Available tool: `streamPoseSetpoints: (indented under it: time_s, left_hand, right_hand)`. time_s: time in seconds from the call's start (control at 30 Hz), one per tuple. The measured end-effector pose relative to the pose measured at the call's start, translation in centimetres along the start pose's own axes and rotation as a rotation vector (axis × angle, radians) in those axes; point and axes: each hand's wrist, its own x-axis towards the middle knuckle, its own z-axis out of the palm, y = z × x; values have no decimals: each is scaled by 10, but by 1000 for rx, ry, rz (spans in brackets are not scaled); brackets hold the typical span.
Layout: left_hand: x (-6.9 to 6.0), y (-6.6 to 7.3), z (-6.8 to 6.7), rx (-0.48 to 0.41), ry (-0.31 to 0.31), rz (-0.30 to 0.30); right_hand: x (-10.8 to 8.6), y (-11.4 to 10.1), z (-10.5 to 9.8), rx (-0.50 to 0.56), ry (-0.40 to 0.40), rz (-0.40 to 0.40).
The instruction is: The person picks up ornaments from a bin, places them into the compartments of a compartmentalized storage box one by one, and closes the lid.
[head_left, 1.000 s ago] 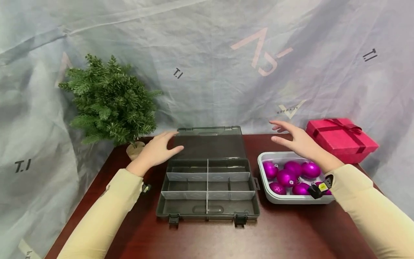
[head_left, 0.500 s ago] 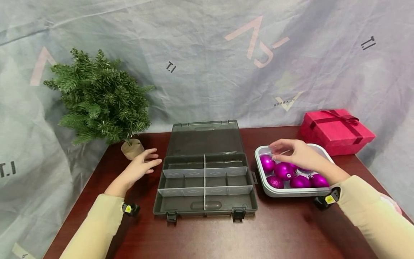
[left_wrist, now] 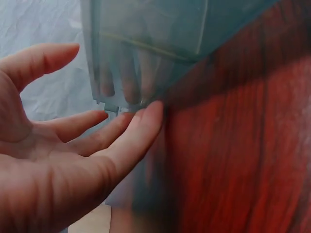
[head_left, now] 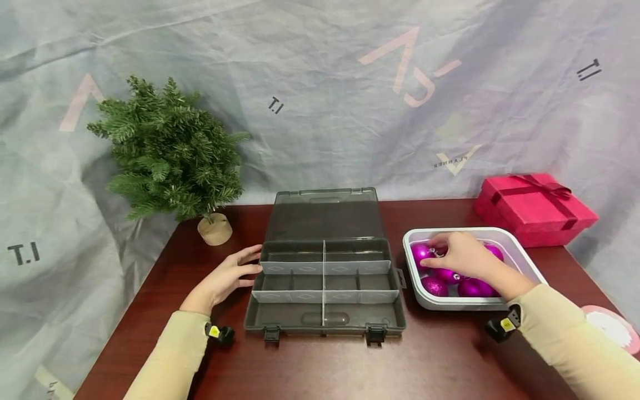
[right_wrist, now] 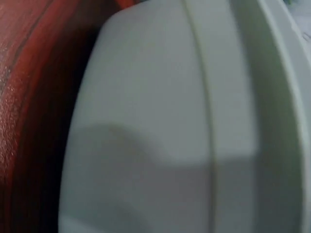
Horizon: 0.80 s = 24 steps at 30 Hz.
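Observation:
A dark translucent compartment box (head_left: 327, 319) with white dividers lies on the table, its lid (head_left: 325, 214) laid back. My left hand (head_left: 227, 280) is at the box's left side, fingers loosely bent and thumb apart; in the left wrist view the fingertips (left_wrist: 154, 114) meet the box wall. To the right, my right hand (head_left: 462, 255) reaches into a white plastic tub (head_left: 460, 304) of shiny magenta Christmas baubles (head_left: 472, 288). Its thumb and fingers straddle the bauble (head_left: 420, 253) at the tub's left end; whether they grip it is unclear. The right wrist view shows only the tub's wall (right_wrist: 146, 97).
A small artificial fir tree (head_left: 175, 150) on a round wooden base (head_left: 215, 229) stands at the back left. A red gift box (head_left: 540, 211) with a ribbon sits behind the tub. At the right edge lies a pink-and-white round item (head_left: 610, 330). Grey cloth (head_left: 320, 100) hangs behind the table.
My right hand has come down from above the tub to the baubles inside. My left hand has moved down from beside the lid to the box's left side.

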Motion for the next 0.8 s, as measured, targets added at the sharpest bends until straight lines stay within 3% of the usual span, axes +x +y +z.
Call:
streamPoseSetpoints:
  time_s: [0.3, 0.6, 0.8]
  left_hand:
    - [2, -7, 2, -11, 4, 5]
    - [1, -9, 2, -22, 0, 21]
    - [0, -9, 2, -25, 7, 21]
  right_hand:
    - [5, 1, 9, -70, 24, 17]
    - [-4, -6, -8, 8, 75, 66]
    - [-5, -15, -25, 138, 91, 92]
